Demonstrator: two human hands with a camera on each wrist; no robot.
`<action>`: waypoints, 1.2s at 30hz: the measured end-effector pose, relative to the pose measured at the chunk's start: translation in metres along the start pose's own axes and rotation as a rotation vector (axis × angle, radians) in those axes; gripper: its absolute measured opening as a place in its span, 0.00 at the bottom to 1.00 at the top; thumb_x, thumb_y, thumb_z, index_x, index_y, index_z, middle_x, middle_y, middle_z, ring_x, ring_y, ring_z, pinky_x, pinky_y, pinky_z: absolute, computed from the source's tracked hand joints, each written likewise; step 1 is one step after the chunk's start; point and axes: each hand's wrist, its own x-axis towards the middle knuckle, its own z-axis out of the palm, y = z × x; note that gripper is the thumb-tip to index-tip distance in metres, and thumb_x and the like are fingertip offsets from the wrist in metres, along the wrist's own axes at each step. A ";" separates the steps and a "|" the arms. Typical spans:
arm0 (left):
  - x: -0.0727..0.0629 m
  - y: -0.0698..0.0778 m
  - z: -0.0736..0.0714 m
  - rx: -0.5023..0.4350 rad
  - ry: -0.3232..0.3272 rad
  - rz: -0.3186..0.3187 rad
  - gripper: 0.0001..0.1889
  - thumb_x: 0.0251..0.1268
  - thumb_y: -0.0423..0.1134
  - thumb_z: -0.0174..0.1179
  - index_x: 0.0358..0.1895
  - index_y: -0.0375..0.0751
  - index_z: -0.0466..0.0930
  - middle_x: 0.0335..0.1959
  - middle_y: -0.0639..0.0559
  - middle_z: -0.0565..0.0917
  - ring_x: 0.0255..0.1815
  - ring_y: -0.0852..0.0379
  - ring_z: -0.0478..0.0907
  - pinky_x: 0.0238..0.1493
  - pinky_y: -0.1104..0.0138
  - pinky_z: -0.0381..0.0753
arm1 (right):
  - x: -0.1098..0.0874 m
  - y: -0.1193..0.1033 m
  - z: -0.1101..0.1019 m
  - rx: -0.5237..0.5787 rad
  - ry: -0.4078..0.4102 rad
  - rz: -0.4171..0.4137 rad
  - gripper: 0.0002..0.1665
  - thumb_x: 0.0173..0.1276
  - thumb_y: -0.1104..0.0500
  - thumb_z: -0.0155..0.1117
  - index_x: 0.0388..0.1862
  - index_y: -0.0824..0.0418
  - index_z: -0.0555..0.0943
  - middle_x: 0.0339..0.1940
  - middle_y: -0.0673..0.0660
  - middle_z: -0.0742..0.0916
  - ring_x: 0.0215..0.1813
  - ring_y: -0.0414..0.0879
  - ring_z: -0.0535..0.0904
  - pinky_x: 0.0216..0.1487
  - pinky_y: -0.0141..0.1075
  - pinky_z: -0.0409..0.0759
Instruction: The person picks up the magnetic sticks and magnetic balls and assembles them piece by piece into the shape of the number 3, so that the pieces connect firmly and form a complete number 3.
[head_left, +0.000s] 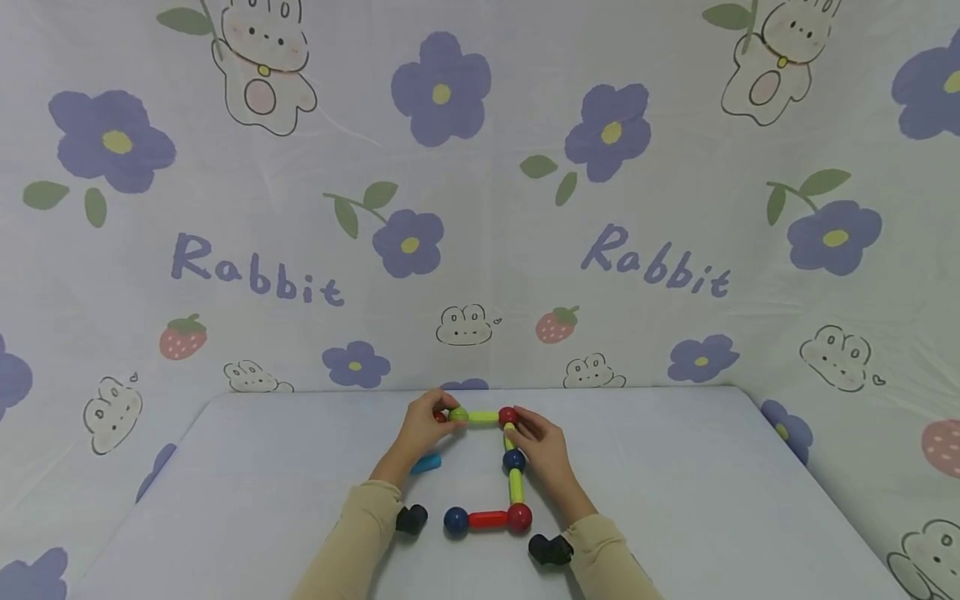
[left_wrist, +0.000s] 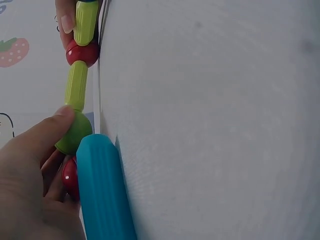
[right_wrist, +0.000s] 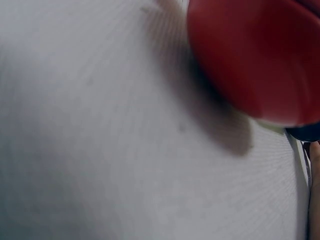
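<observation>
My left hand (head_left: pixel 420 429) pinches a green ball (head_left: pixel 459 414), and a red ball (left_wrist: pixel 71 177) shows by its fingers in the left wrist view. From the green ball a yellow-green rod (head_left: pixel 483 417) runs to another red ball (head_left: pixel 507 415). My right hand (head_left: pixel 546 446) holds that corner, its fingers at this red ball and the yellow-green rod (head_left: pixel 509 438) below it. The chain continues through a dark blue ball (head_left: pixel 513 460) and another yellow-green rod (head_left: pixel 516 487). At the near corner, a large red ball (right_wrist: pixel 260 60) fills much of the right wrist view.
A red rod (head_left: pixel 488 520) joins the near red ball (head_left: pixel 519 518) to a dark blue ball (head_left: pixel 456 522). Beside my left wrist is a blue rod (head_left: pixel 426 463), partly hidden. Black wrist cameras (head_left: pixel 551 550) sit at both cuffs. The white table (head_left: pixel 675 467) meets a patterned cloth behind.
</observation>
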 end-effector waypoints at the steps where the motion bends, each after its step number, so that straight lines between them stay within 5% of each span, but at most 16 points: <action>1: 0.000 0.000 0.000 0.003 -0.003 0.000 0.14 0.50 0.31 0.73 0.39 0.39 0.80 0.43 0.44 0.85 0.39 0.53 0.79 0.38 0.74 0.75 | 0.000 0.000 0.000 0.007 -0.002 0.012 0.28 0.65 0.63 0.67 0.64 0.62 0.76 0.66 0.66 0.78 0.67 0.57 0.75 0.61 0.33 0.77; 9: -0.001 -0.001 0.000 0.016 -0.019 -0.025 0.14 0.50 0.31 0.73 0.40 0.39 0.80 0.42 0.44 0.85 0.37 0.53 0.75 0.37 0.73 0.73 | 0.001 -0.002 0.001 0.014 -0.003 0.056 0.28 0.64 0.64 0.67 0.64 0.61 0.76 0.67 0.64 0.78 0.68 0.56 0.75 0.63 0.36 0.75; 19: -0.003 0.000 -0.002 0.042 -0.032 -0.051 0.16 0.52 0.35 0.73 0.43 0.41 0.79 0.47 0.45 0.84 0.53 0.47 0.79 0.58 0.55 0.78 | 0.002 -0.002 0.000 0.012 -0.001 0.054 0.28 0.64 0.63 0.68 0.64 0.60 0.76 0.67 0.63 0.78 0.68 0.55 0.75 0.63 0.36 0.75; 36: -0.005 0.002 -0.004 -0.036 -0.009 -0.096 0.30 0.56 0.42 0.71 0.63 0.50 0.74 0.67 0.46 0.74 0.70 0.43 0.69 0.71 0.45 0.65 | 0.001 -0.001 0.000 0.026 -0.005 0.060 0.29 0.64 0.63 0.68 0.65 0.60 0.76 0.67 0.62 0.78 0.69 0.54 0.74 0.63 0.35 0.75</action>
